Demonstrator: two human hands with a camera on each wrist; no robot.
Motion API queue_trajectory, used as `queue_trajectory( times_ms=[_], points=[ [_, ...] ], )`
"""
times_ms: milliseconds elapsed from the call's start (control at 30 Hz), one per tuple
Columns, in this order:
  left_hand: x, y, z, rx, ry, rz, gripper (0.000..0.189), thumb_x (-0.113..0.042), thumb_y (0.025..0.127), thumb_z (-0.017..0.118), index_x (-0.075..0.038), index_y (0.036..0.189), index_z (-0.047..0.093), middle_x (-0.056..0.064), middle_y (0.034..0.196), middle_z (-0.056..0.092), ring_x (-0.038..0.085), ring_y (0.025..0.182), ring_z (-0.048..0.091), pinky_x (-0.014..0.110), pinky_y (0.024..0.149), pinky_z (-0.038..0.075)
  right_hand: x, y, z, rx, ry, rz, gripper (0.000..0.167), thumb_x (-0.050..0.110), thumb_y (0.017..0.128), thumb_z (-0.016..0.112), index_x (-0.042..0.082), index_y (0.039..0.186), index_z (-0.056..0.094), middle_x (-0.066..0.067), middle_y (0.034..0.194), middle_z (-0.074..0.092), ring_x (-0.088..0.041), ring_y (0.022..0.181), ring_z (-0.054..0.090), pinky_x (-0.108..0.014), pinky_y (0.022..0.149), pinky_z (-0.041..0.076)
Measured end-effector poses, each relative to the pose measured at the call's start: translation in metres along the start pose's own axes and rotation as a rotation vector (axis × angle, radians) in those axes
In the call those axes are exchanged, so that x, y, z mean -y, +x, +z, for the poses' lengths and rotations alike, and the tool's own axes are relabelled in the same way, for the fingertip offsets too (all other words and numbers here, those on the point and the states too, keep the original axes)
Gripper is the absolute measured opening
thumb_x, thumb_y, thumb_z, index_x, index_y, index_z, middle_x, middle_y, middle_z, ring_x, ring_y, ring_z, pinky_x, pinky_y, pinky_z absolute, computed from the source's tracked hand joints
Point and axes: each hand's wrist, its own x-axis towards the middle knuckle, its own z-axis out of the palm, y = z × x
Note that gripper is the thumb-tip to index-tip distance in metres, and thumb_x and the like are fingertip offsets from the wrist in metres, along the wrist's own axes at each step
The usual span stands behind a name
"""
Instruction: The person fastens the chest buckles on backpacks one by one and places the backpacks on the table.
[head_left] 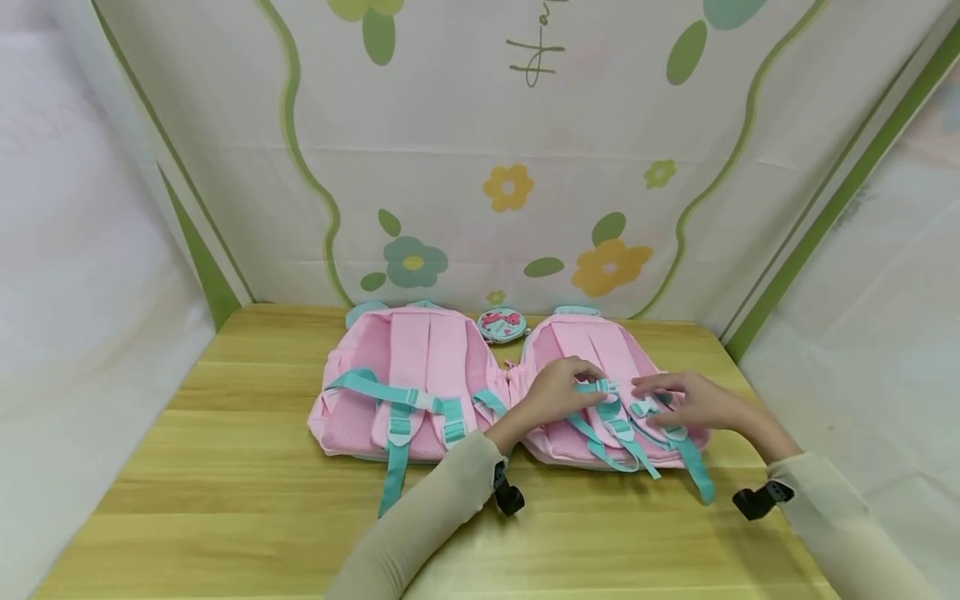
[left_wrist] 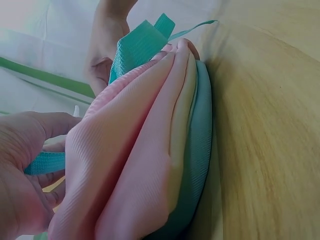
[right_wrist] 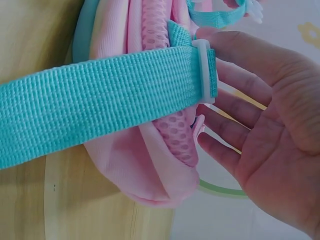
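Two pink backpacks lie side by side on the wooden table, straps upward: the left backpack (head_left: pixel 360 325) and the right backpack (head_left: pixel 555 450). My left hand (head_left: pixel 558 390) pinches a teal strap with a white buckle (head_left: pixel 607 387) on the right backpack. My right hand (head_left: pixel 693 402) is over the same bag's right side, fingers spread around another white buckle (head_left: pixel 643 407). In the right wrist view, the right hand's fingers (right_wrist: pixel 245 100) reach out behind a teal strap (right_wrist: pixel 100 90) and its white slider (right_wrist: pixel 204 70). Pink fabric partly hides the left hand (left_wrist: pixel 25 155) in its wrist view.
A round teal pouch with a pink design (head_left: pixel 502 325) lies at the back between the bags. On the left backpack, a teal chest strap (head_left: pixel 375 389) is buckled across. Loose strap ends hang onto the wooden table (head_left: pixel 225 500). Patterned cloth (head_left: pixel 465 117) encloses the back and sides.
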Motion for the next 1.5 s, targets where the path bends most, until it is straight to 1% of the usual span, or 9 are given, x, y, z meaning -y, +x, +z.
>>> queue_trajectory(
  times_ms=[167, 300, 467, 633, 867, 1033, 1167, 1300, 1500],
  points=[
    [0.0, 0.001, 0.002, -0.008, 0.006, 0.023, 0.023, -0.026, 0.09, 0.08, -0.015, 0.109, 0.076, -0.003, 0.104, 0.072, 0.011, 0.103, 0.065, 0.017, 0.089, 0.05, 0.001, 0.003, -0.001, 0.008, 0.027, -0.023, 0.039, 0.026, 0.087, 0.082, 0.011, 0.122, 0.073, -0.02, 0.14, 0.062, -0.048, 0.128, 0.056, -0.064, 0.097, 0.05],
    [0.001, 0.001, 0.002, -0.003, 0.0, 0.022, 0.023, -0.026, 0.09, 0.08, -0.015, 0.11, 0.076, -0.002, 0.105, 0.072, 0.014, 0.104, 0.066, 0.018, 0.089, 0.05, 0.001, 0.005, 0.001, 0.001, 0.014, -0.013, 0.036, 0.026, 0.087, 0.083, 0.013, 0.119, 0.075, -0.019, 0.138, 0.064, -0.046, 0.127, 0.057, -0.062, 0.096, 0.051],
    [0.001, 0.0, 0.001, -0.002, 0.008, 0.028, 0.025, -0.026, 0.09, 0.079, -0.014, 0.112, 0.076, -0.001, 0.106, 0.072, 0.014, 0.104, 0.066, 0.018, 0.089, 0.05, 0.0, 0.006, 0.005, -0.029, -0.039, 0.011, 0.036, 0.028, 0.085, 0.084, 0.014, 0.117, 0.075, -0.017, 0.136, 0.066, -0.037, 0.122, 0.063, -0.049, 0.092, 0.056],
    [0.002, -0.001, 0.0, 0.0, 0.016, 0.041, 0.025, -0.026, 0.09, 0.079, -0.015, 0.112, 0.076, -0.002, 0.107, 0.072, 0.011, 0.103, 0.065, 0.017, 0.089, 0.05, 0.002, 0.005, 0.008, -0.05, -0.048, 0.024, 0.036, 0.026, 0.084, 0.085, 0.013, 0.116, 0.075, -0.019, 0.134, 0.067, -0.021, 0.111, 0.067, -0.035, 0.08, 0.056],
    [0.005, -0.001, 0.002, -0.002, 0.002, 0.054, 0.025, -0.026, 0.091, 0.079, -0.015, 0.112, 0.075, -0.003, 0.107, 0.072, 0.006, 0.101, 0.064, 0.016, 0.089, 0.049, 0.009, 0.003, 0.009, -0.086, -0.05, 0.006, 0.039, 0.022, 0.083, 0.086, 0.008, 0.117, 0.074, -0.018, 0.125, 0.071, -0.039, 0.111, 0.068, -0.048, 0.086, 0.058],
    [0.003, -0.002, 0.001, -0.005, -0.007, 0.052, 0.024, -0.025, 0.09, 0.079, -0.015, 0.111, 0.075, -0.002, 0.107, 0.072, 0.008, 0.102, 0.064, 0.017, 0.09, 0.05, 0.01, 0.004, 0.01, -0.107, -0.06, -0.02, 0.035, 0.019, 0.083, 0.086, 0.009, 0.114, 0.075, -0.01, 0.116, 0.074, -0.024, 0.1, 0.069, -0.041, 0.082, 0.059],
    [0.002, -0.003, 0.0, -0.004, -0.009, 0.046, 0.023, -0.026, 0.09, 0.079, -0.015, 0.11, 0.075, -0.002, 0.105, 0.072, 0.006, 0.1, 0.063, 0.016, 0.09, 0.049, 0.009, 0.005, 0.012, -0.108, -0.063, -0.047, 0.03, 0.016, 0.083, 0.085, 0.009, 0.111, 0.075, -0.008, 0.111, 0.074, -0.011, 0.084, 0.063, -0.035, 0.077, 0.057],
    [0.002, -0.003, 0.0, -0.003, 0.0, 0.045, 0.023, -0.027, 0.09, 0.079, -0.015, 0.11, 0.075, -0.004, 0.104, 0.072, 0.003, 0.098, 0.062, 0.015, 0.089, 0.049, 0.01, 0.007, 0.013, -0.088, -0.068, -0.056, 0.029, 0.015, 0.084, 0.084, 0.007, 0.111, 0.075, -0.007, 0.106, 0.072, -0.009, 0.073, 0.055, -0.032, 0.072, 0.055],
    [0.002, -0.004, 0.0, 0.004, 0.002, 0.045, 0.023, -0.026, 0.091, 0.079, -0.015, 0.111, 0.075, -0.004, 0.105, 0.072, 0.004, 0.098, 0.063, 0.015, 0.088, 0.049, 0.01, 0.009, 0.013, -0.061, -0.054, -0.05, 0.029, 0.015, 0.085, 0.083, 0.006, 0.112, 0.076, -0.006, 0.103, 0.07, -0.007, 0.073, 0.052, -0.024, 0.063, 0.049]
  ],
)
